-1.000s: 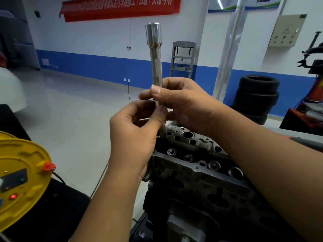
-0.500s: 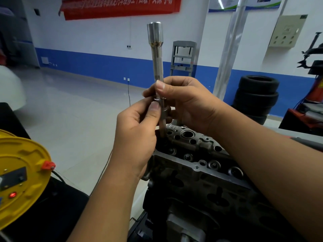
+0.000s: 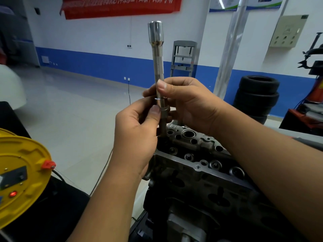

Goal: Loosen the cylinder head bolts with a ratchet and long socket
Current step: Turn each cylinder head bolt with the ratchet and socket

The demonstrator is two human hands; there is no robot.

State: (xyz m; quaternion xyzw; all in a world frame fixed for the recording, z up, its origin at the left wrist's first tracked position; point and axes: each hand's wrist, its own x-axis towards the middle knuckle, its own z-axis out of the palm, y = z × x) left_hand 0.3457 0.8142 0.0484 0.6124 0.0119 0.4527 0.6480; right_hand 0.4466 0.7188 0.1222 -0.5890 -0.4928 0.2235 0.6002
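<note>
A long chrome extension bar (image 3: pixel 158 63) stands upright above the cylinder head (image 3: pixel 197 154), its wide end on top. My right hand (image 3: pixel 185 103) grips the bar's lower shaft, thumb across it. My left hand (image 3: pixel 138 135) pinches a darker long socket (image 3: pixel 164 119) at the collar where it joins the bar. The socket's lower end points down at the near-left corner of the cylinder head and is partly hidden by my fingers. No ratchet is visible.
A yellow cable reel (image 3: pixel 19 175) with a red knob sits at the left on a dark surface. Stacked tyres (image 3: pixel 257 96) stand behind the engine at the right. A metal post (image 3: pixel 230 46) rises behind my right hand. A black cable (image 3: pixel 129 91) runs across the floor.
My left thumb has slid down from the bar onto the socket collar, so the joint between bar and socket now shows. The bar has stayed upright in my right hand.
</note>
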